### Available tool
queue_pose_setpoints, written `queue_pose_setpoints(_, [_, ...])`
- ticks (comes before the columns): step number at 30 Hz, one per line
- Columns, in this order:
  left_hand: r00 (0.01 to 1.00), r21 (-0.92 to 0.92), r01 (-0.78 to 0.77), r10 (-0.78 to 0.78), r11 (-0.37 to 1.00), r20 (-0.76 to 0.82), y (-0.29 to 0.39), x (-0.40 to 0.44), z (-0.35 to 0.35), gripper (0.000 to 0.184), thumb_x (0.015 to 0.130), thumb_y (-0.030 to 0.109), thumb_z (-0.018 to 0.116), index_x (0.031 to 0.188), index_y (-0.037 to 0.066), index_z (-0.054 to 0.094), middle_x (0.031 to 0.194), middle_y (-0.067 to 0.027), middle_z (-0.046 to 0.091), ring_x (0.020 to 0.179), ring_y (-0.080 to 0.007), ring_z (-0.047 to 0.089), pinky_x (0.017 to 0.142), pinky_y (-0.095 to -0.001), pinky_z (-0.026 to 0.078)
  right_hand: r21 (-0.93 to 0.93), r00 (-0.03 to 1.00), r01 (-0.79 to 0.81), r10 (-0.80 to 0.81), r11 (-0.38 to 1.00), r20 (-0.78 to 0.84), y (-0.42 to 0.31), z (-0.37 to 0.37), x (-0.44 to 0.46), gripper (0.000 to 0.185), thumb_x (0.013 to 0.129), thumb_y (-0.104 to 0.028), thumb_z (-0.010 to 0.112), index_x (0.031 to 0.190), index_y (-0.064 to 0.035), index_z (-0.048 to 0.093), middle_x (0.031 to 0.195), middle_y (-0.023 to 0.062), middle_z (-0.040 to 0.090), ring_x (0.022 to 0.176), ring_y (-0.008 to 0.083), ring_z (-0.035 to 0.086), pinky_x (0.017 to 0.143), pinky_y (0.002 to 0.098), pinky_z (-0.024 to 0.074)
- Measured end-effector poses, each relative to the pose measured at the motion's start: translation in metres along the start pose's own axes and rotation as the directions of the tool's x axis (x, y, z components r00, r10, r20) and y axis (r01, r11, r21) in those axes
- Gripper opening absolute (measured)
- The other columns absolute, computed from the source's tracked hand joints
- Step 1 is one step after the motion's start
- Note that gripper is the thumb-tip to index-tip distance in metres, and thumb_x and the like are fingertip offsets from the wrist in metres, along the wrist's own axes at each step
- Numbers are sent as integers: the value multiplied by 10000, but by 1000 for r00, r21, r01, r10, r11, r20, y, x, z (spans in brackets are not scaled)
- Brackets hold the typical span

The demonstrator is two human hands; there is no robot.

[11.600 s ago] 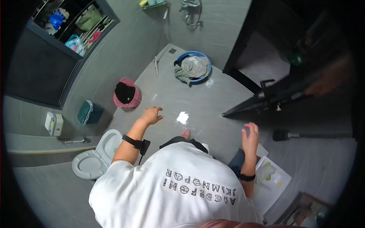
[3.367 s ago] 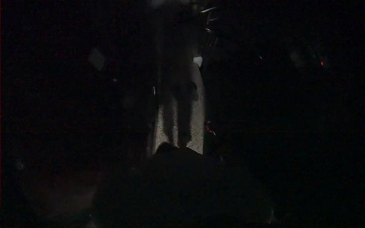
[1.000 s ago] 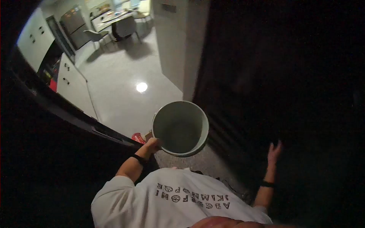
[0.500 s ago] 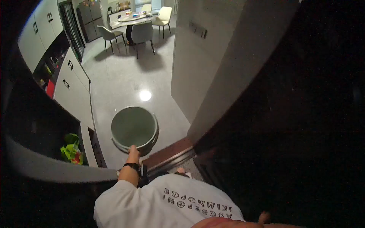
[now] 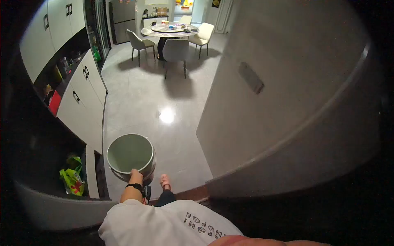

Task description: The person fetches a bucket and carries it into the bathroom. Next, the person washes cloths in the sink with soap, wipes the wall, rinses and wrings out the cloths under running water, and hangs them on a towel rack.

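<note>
My left hand (image 5: 136,176) is closed on the near rim of a grey-green bucket (image 5: 130,153), which hangs in front of me to the left. The bucket's mouth faces up, and no contents can be made out inside. A black band with a small device sits on my left wrist. Just right of the bucket, my foot in a sandal (image 5: 165,182) is on the pale floor past the brown door sill (image 5: 191,194). My right hand is out of view.
White cabinets (image 5: 78,96) with black handles line the left side. A green bag (image 5: 73,180) lies in a low dark niche. Ahead stand a round table (image 5: 174,28), several chairs (image 5: 175,51) and a grey fridge (image 5: 123,20). A grey wall (image 5: 242,110) rises at the right.
I have moved from the dark onto the lit floor, one foot past the sill. The bucket has shifted to the left, still in my left hand. My right hand has left the view.
</note>
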State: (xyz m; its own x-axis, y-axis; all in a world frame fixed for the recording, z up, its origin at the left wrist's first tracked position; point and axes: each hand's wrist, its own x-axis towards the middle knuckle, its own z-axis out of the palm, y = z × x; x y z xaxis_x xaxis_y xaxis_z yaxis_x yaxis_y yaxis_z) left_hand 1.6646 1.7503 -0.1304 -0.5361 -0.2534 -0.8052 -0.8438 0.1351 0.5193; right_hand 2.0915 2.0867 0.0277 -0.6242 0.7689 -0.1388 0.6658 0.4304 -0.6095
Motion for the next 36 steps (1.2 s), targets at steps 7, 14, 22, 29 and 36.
queue_pose_setpoints(7, [974,-181,215,-199,960,105,111,111,47,280,872,200,380,1089,77,508,1167,-149,488,1038,-242,467,871,-418,388,-31,951,-104,109,994,290,-46,72,159,336,782,-285,511,899,7,630,892,240,604,836,345,595,756,417,462])
queue_pose_setpoints(14, [993,-487,114,-86,866,80,237,98,78,242,792,123,460,1000,12,515,1100,-170,517,966,-307,534,714,-443,488,-105,853,-399,411,911,321,-11,99,237,340,781,-293,508,872,8,636,860,241,608,810,345,602,740,421,467])
queue_pose_setpoints(22, [981,-657,183,-88,731,175,375,183,102,321,760,115,498,1066,20,494,1086,-171,519,905,-325,557,713,-465,499,-194,684,-567,589,801,430,-2,155,395,347,779,-302,505,840,10,642,824,243,613,781,346,609,722,426,473])
queue_pose_setpoints(29, [990,-797,40,-134,602,-52,483,215,132,348,772,52,471,1120,53,484,1147,-149,496,932,-300,531,762,-486,460,-313,819,-170,311,934,483,-104,189,694,355,778,-310,502,813,12,648,792,244,617,756,346,615,706,431,478])
queue_pose_setpoints(36, [989,-905,-63,-96,420,-113,570,252,143,399,740,60,489,1139,42,475,1177,-179,479,1088,-323,464,910,-510,377,262,885,136,-237,955,401,-407,269,1015,203,796,-143,513,915,6,581,743,77,592,666,149,554,600,283,449])
